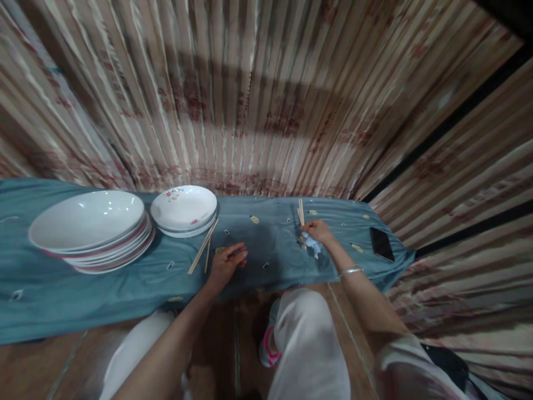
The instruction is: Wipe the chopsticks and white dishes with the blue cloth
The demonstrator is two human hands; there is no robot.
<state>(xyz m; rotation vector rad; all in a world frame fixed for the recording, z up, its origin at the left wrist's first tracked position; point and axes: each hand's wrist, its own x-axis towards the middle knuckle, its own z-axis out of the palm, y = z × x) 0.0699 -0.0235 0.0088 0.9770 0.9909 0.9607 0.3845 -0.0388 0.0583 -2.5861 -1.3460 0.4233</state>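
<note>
My right hand (318,229) is closed around a few light wooden chopsticks (300,211), whose upper ends point toward the curtain. Just under that hand is a crumpled pale blue cloth (312,244); whether the fingers also grip it I cannot tell. Over the front part of the table hovers my left hand (228,263), fingers loosely bent and apart, nothing seen in it. Left of it, more chopsticks (203,248) lie on the blue tablecloth (266,244), close to a stack of small white flowered dishes (185,208).
At the left stands a taller stack of large white dishes (89,222) with red edges. A black phone (382,244) lies near the table's right end. Pleated curtains (250,100) hang right behind the table, and a dark pole (449,122) crosses at the right.
</note>
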